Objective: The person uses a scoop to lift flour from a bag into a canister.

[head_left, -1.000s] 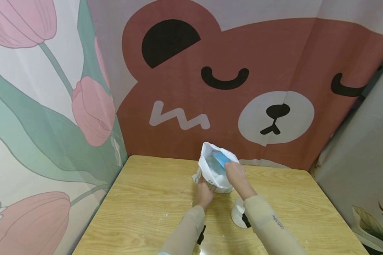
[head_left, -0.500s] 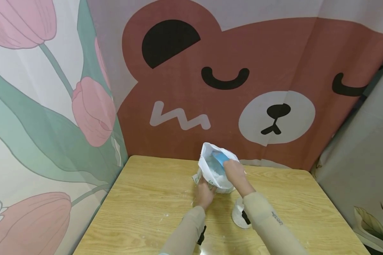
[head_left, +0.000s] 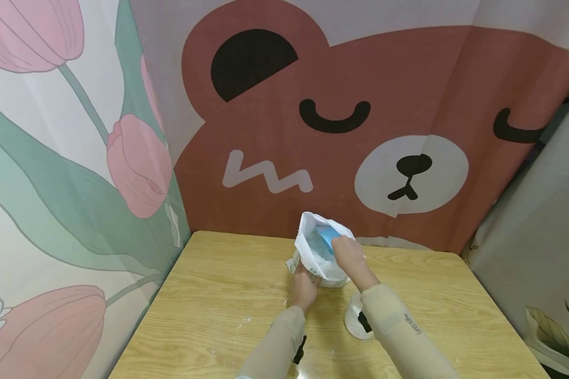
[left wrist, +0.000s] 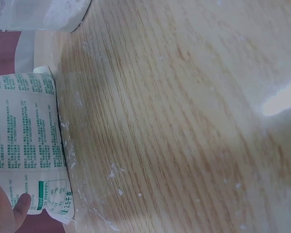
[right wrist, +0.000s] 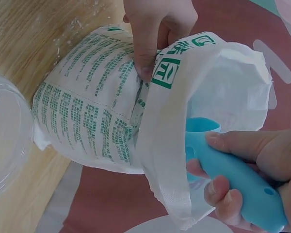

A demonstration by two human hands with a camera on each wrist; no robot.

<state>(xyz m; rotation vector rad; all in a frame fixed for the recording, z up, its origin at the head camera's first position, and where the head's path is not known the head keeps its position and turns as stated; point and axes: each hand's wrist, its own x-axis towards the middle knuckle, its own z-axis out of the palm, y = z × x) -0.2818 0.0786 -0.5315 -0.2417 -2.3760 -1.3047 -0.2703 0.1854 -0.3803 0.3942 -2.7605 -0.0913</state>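
Observation:
A white bag (head_left: 305,252) with green print stands tilted near the back of the table, its mouth facing me. My left hand (head_left: 305,289) grips the bag's near side, thumb pressed into a fold in the right wrist view. My right hand (right wrist: 262,165) holds a light-blue scoop (right wrist: 237,182) by its handle, thumb along the top. The scoop's head (head_left: 327,237) is inside the bag's mouth, partly hidden by the bag wall. Pale contents show inside the bag in the head view.
A clear jar (head_left: 355,322) with white powder stands right of the bag, partly behind my right sleeve (head_left: 398,321). White powder specks lie on the wooden table (head_left: 218,295). Patterned curtains, one with a bear face (head_left: 341,173), hang behind and beside the table.
The scoop has shifted slightly downward and turned a little inside the bag, with my right hand on it. The left hand, bag and jar stay nearly where they were.

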